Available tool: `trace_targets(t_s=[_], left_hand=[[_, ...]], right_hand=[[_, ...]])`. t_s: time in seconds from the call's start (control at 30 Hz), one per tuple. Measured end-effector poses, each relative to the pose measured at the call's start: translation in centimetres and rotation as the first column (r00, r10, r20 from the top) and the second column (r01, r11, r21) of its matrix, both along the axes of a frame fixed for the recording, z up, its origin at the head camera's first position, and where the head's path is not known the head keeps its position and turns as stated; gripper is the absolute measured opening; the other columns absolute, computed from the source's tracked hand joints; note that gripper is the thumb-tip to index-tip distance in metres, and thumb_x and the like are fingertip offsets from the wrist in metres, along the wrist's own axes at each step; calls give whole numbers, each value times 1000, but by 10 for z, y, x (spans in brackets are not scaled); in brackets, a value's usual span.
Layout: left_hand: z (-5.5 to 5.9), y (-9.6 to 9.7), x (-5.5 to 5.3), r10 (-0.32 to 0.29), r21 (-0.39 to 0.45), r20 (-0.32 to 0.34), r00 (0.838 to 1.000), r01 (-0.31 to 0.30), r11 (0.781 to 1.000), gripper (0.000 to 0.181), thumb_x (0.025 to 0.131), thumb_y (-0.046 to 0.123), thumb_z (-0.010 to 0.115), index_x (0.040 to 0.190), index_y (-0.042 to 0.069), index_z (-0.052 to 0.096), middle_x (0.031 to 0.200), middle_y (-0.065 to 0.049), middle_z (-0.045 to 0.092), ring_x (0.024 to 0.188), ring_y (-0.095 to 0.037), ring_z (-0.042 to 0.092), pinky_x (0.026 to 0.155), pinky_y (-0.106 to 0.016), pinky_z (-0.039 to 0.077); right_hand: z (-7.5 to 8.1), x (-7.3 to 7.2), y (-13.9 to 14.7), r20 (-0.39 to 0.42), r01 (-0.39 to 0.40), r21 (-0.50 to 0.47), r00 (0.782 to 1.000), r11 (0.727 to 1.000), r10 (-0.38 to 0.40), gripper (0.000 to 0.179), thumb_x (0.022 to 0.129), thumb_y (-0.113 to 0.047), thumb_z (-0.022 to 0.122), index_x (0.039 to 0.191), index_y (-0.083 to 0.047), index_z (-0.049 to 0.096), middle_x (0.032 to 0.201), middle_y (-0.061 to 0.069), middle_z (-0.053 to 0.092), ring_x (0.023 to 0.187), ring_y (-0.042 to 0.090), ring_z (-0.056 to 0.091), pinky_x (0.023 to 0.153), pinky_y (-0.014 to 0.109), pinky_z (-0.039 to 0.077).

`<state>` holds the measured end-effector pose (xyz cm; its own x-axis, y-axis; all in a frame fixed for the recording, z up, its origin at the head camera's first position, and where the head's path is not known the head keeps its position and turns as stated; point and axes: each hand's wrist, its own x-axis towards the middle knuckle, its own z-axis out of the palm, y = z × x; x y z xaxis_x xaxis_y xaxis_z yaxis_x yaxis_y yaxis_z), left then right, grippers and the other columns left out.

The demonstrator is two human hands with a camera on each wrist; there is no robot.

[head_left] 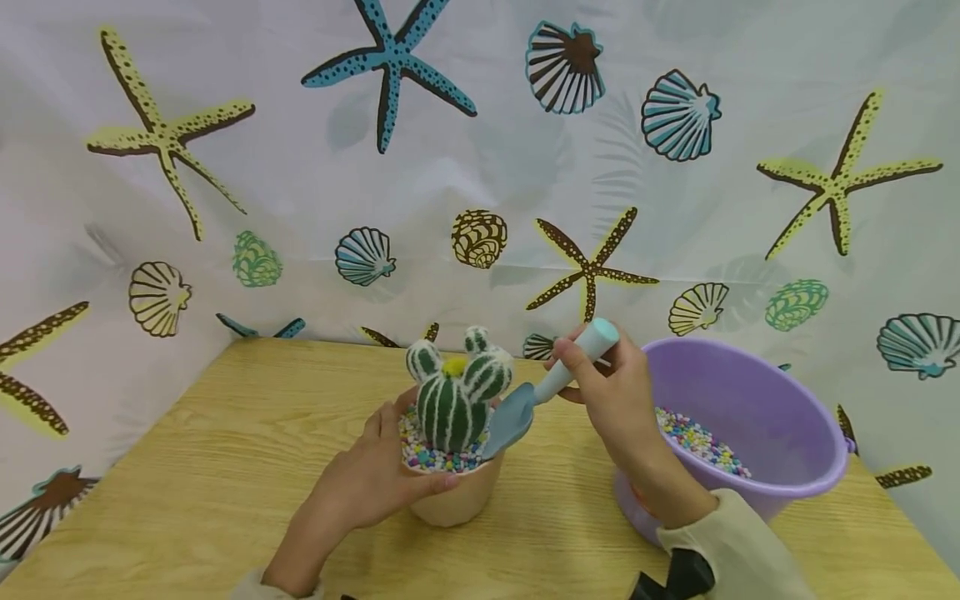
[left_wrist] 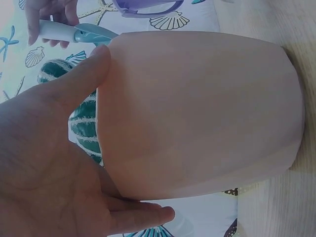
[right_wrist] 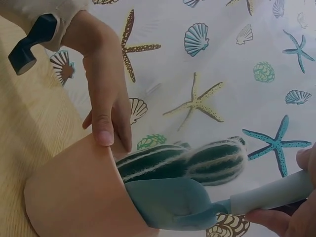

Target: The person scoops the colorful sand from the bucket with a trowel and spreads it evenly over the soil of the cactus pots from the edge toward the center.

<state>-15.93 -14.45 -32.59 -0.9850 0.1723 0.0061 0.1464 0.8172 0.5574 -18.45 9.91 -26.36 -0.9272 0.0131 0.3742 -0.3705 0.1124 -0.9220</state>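
Note:
A knitted-looking green cactus (head_left: 448, 410) with white stripes and a yellow tuft stands upright in a peach flowerpot (head_left: 453, 502). Colourful pebbles (head_left: 422, 454) surround its base. My left hand (head_left: 371, 471) grips the pot at its rim, the thumb along the near side and the fingers round the far left. The right hand (head_left: 618, 392) holds a toy trowel (head_left: 512, 419) by its pale handle. The trowel's blue blade tilts down with its tip at the pot's right rim, beside the cactus. In the right wrist view, the blade (right_wrist: 170, 202) overlaps the pot's edge.
To the right stands a purple bucket (head_left: 738, 375) with more colourful pebbles (head_left: 701, 442) on its inside. Everything sits on a wooden table (head_left: 187, 492). Behind hangs a white cloth (head_left: 450, 167) printed with starfish and shells.

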Motion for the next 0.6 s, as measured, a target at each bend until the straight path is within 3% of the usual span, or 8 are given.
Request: trace_targets(t_s=[0.2,0.4,0.6], left_hand=[[0,1,0,-9,1,8,1000,9,1000,111,74,65,69,154,18,8,149,-37,19,112,-49,54,77,-55,51],[2,0,1,1,-5,7,1000,-1,1000,110,73,64,70,154,18,11,149,-35,22,114,-50,53,77,-54,51],[2,0,1,-3,-15,-5,1000,3,1000,110,73,64,70,153,16,12,147,-35,26,112,-48,55,75,-53,51]], right_hand=[[5,1,4,-19,-5,-48,1000,999,4,12,95,-9,58,100,0,55,90,5,63,82,13,69,68,34,59],[4,1,-1,-25,-12,-49,1000,999,10,12,95,-11,58,100,0,55,93,15,64,83,14,69,69,36,59],[4,3,2,-5,-16,-65,1000,998,15,12,95,-11,57,102,-2,54,92,5,64,85,15,69,70,35,58]])
